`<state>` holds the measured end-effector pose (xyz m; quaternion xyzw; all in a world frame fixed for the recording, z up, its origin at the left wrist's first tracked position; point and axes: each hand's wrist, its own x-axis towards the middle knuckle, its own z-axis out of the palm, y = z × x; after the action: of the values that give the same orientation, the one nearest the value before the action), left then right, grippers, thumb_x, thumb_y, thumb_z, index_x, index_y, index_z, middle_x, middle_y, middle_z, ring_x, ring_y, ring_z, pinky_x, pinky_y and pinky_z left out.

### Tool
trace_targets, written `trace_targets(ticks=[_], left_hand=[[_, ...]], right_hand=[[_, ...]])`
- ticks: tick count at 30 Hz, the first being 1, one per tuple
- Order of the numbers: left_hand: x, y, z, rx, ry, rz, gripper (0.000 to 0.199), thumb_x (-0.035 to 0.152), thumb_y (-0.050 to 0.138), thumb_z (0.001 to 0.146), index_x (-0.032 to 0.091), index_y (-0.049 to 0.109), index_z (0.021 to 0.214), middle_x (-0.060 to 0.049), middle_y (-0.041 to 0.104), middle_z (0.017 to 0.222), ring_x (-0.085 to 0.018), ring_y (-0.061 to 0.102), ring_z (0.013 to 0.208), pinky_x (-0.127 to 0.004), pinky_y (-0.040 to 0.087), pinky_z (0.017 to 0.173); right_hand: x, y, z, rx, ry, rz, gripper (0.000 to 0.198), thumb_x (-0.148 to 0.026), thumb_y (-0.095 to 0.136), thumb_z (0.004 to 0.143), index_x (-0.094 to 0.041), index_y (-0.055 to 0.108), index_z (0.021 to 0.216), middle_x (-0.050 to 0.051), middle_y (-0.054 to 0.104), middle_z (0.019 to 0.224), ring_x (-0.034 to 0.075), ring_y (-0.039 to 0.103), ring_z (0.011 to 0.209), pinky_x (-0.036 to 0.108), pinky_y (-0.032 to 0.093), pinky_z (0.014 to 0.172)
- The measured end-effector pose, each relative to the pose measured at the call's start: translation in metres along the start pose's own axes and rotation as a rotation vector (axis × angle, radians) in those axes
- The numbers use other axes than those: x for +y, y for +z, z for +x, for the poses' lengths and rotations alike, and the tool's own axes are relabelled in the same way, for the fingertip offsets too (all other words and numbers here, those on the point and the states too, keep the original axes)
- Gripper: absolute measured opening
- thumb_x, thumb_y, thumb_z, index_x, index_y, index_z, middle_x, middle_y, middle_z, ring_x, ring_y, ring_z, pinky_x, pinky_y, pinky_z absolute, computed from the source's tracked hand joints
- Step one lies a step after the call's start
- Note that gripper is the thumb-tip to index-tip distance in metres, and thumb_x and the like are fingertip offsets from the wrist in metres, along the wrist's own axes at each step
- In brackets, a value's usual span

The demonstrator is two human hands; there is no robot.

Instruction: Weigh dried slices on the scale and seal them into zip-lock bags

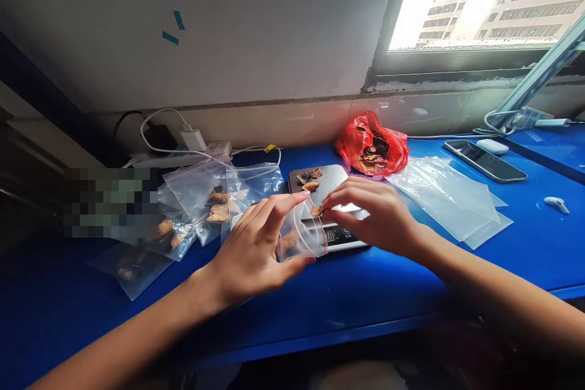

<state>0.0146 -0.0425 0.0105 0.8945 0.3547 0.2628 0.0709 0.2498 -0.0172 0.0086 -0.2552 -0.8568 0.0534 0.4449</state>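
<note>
My left hand [256, 247] grips a clear zip bag [307, 241] and holds its mouth apart between thumb and fingers. A brown dried piece shows inside the bag. At the bag's opening, my right hand [372, 210] pinches a small dried brown slice [316, 211]. Behind the hands stands a kitchen scale [336, 177] with a metal plate, partly hidden by them. Several dried slices [311, 186] lie on its plate. Part of the scale's lit display [333, 236] shows beneath my right hand.
Several filled zip bags [183, 201] lie on the left of the blue table [356, 304]. A red plastic bag [395, 161] of dried slices stands by the wall. Flat zip bags [448, 195], a phone [487, 160] and a white earbud [556, 204] are to the right. A power strip [217, 149] sits back left.
</note>
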Motion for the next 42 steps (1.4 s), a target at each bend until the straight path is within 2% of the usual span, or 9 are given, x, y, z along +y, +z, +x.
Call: trace_targets(ticks=[7, 13, 18, 20, 23, 27, 30, 37, 42], left_hand=[[0.003, 0.002, -0.002, 0.042, 0.02, -0.036, 0.073, 0.038, 0.069, 0.083, 0.03, 0.027, 0.142, -0.01, 0.055, 0.133, -0.029, 0.057, 0.117, -0.049, 0.049, 0.096], [0.003, 0.004, -0.002, 0.039, 0.027, -0.055, 0.073, 0.038, 0.069, 0.083, 0.031, 0.028, 0.143, -0.011, 0.056, 0.132, -0.03, 0.058, 0.115, -0.051, 0.05, 0.093], [0.002, 0.002, -0.001, 0.029, 0.029, -0.069, 0.076, 0.037, 0.071, 0.081, 0.032, 0.027, 0.143, -0.01, 0.055, 0.133, -0.03, 0.057, 0.116, -0.051, 0.05, 0.096], [0.002, 0.001, -0.001, 0.029, 0.023, -0.063, 0.076, 0.036, 0.071, 0.08, 0.031, 0.028, 0.143, -0.009, 0.055, 0.134, -0.03, 0.056, 0.118, -0.051, 0.049, 0.097], [0.002, 0.0, -0.001, 0.033, 0.017, -0.041, 0.077, 0.029, 0.071, 0.078, 0.03, 0.028, 0.142, -0.01, 0.054, 0.133, -0.03, 0.056, 0.118, -0.052, 0.05, 0.097], [0.003, 0.0, -0.001, 0.023, 0.014, -0.026, 0.08, 0.024, 0.072, 0.074, 0.029, 0.029, 0.141, -0.009, 0.055, 0.132, -0.03, 0.056, 0.117, -0.05, 0.05, 0.097], [0.004, 0.0, -0.001, 0.025, 0.008, -0.022, 0.079, 0.025, 0.072, 0.074, 0.028, 0.029, 0.141, -0.009, 0.055, 0.131, -0.029, 0.056, 0.116, -0.05, 0.051, 0.096], [0.001, 0.002, -0.001, 0.012, 0.081, -0.071, 0.077, 0.04, 0.071, 0.081, 0.031, 0.026, 0.142, -0.011, 0.055, 0.133, -0.031, 0.057, 0.116, -0.053, 0.05, 0.093], [0.001, 0.002, -0.001, 0.025, 0.11, -0.094, 0.078, 0.038, 0.072, 0.08, 0.032, 0.026, 0.142, -0.01, 0.056, 0.133, -0.031, 0.057, 0.117, -0.052, 0.05, 0.094]], right_hand=[[-0.02, 0.016, -0.009, -0.135, -0.043, 0.176, 0.018, -0.019, 0.058, 0.092, -0.016, 0.068, 0.078, 0.005, 0.067, 0.077, 0.011, 0.061, 0.068, 0.022, 0.049, 0.063], [-0.021, 0.022, -0.015, -0.083, -0.102, 0.155, 0.017, -0.018, 0.057, 0.092, -0.014, 0.068, 0.081, 0.005, 0.064, 0.076, 0.01, 0.058, 0.063, 0.021, 0.045, 0.057], [-0.02, 0.008, -0.007, -0.125, -0.067, 0.177, 0.017, -0.014, 0.055, 0.092, -0.017, 0.067, 0.103, 0.009, 0.068, 0.099, 0.013, 0.065, 0.086, 0.024, 0.052, 0.074], [-0.012, -0.003, -0.003, -0.028, -0.002, 0.061, 0.014, -0.02, 0.058, 0.091, -0.019, 0.065, 0.104, 0.008, 0.068, 0.098, 0.015, 0.065, 0.088, 0.027, 0.052, 0.076], [0.009, -0.014, -0.002, 0.09, 0.222, -0.282, 0.018, -0.032, 0.066, 0.086, -0.019, 0.064, 0.098, 0.005, 0.066, 0.082, 0.017, 0.061, 0.075, 0.031, 0.049, 0.068], [0.034, -0.011, -0.004, -0.145, 0.369, -0.447, 0.012, -0.027, 0.064, 0.084, -0.016, 0.067, 0.079, 0.006, 0.061, 0.075, 0.019, 0.057, 0.071, 0.033, 0.045, 0.065], [0.033, -0.009, -0.003, -0.19, 0.353, -0.387, 0.019, -0.015, 0.058, 0.085, -0.016, 0.065, 0.068, 0.005, 0.058, 0.072, 0.015, 0.054, 0.066, 0.029, 0.044, 0.063], [-0.022, -0.008, 0.0, -0.157, 0.078, 0.2, 0.012, -0.022, 0.061, 0.092, -0.018, 0.072, 0.094, 0.0, 0.056, 0.072, 0.008, 0.053, 0.062, 0.02, 0.043, 0.056], [-0.019, 0.0, 0.0, -0.095, 0.077, 0.133, 0.015, -0.024, 0.062, 0.091, -0.016, 0.068, 0.102, -0.002, 0.058, 0.069, 0.007, 0.048, 0.056, 0.02, 0.041, 0.054]])
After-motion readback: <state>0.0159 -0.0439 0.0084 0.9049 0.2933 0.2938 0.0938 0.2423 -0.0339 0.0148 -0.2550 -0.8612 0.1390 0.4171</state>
